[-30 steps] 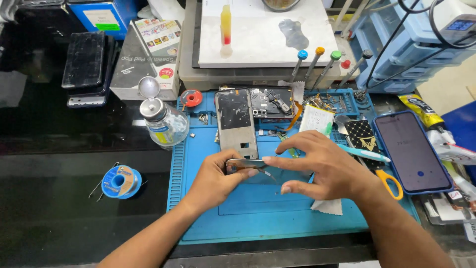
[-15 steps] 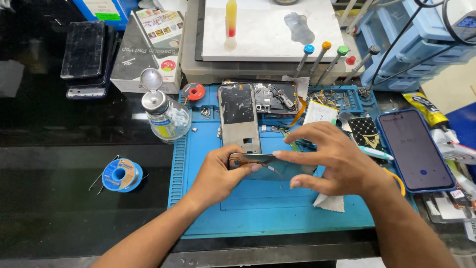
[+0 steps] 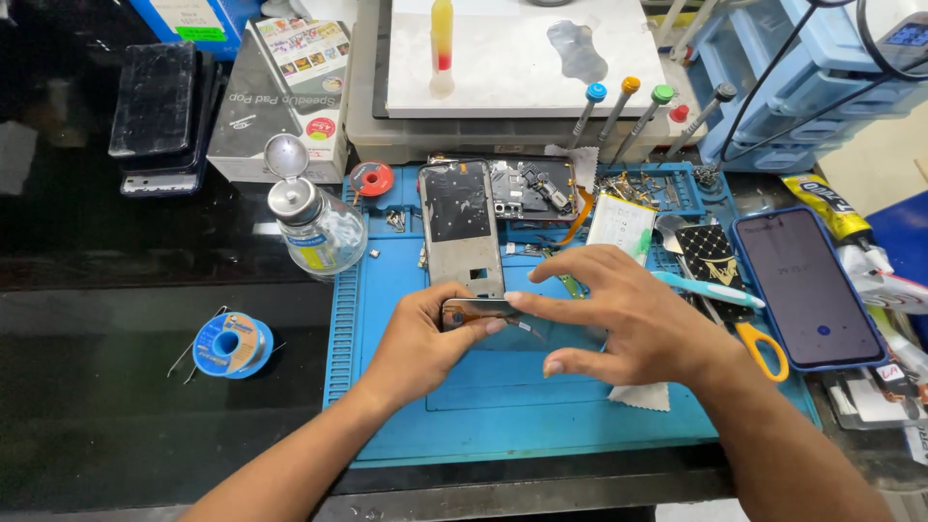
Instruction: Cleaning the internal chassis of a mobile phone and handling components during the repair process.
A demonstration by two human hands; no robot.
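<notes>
Left hand (image 3: 418,338) grips a thin flat phone part (image 3: 480,311) by its left end, thumb on top, fingers curled under it. Right hand (image 3: 628,317) is spread palm down just right of the left hand, index fingertip pressing on the same part's top edge, other fingers splayed and not closed on anything. The part is held just above the blue work mat (image 3: 503,406), right below the bottom edge of the metal phone frame (image 3: 460,224) lying on the mat. Opened phone body with boards (image 3: 532,188) sits beside that frame, to its right. Clear pump bottle (image 3: 314,230) stands at the mat's left edge, solder spool (image 3: 228,345) further left on the dark counter (image 3: 116,406). Right of the mat: phone in blue case (image 3: 805,286), screen up; yellow-handled scissors (image 3: 759,346) partly under the right wrist. Screwdrivers with coloured caps (image 3: 619,111) stand behind the mat, by a white slab (image 3: 522,58)
</notes>
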